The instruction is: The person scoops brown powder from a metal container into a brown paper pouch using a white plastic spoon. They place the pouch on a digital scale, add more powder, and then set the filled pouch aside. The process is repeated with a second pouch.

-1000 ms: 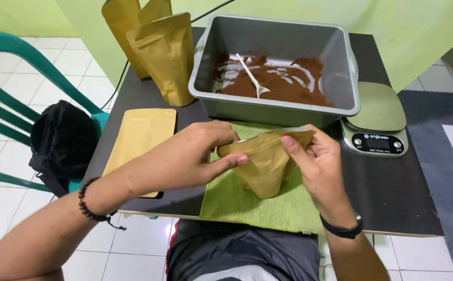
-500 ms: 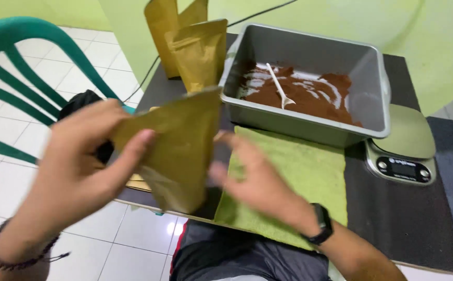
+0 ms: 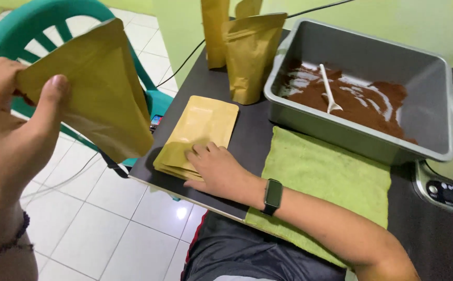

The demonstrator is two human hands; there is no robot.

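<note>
Pouch [image 3: 99, 88] pinched by left hand [image 3: 8, 130] fingers, raised; right hand [image 3: 218, 171] fingers flat, seemingly open, on pouch stack [image 3: 200, 130]

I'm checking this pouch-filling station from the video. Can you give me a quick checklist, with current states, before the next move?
1. Left hand grips a kraft pouch off the table: ok.
2. Right hand rests on the stack of flat pouches: ok.
3. Held pouch's mouth open: cannot tell.
4. White scoop lies in the grey tub of brown powder: ok.
5. Green cloth lies flat before the tub: ok.
6. Scale reading: cannot tell.
</note>
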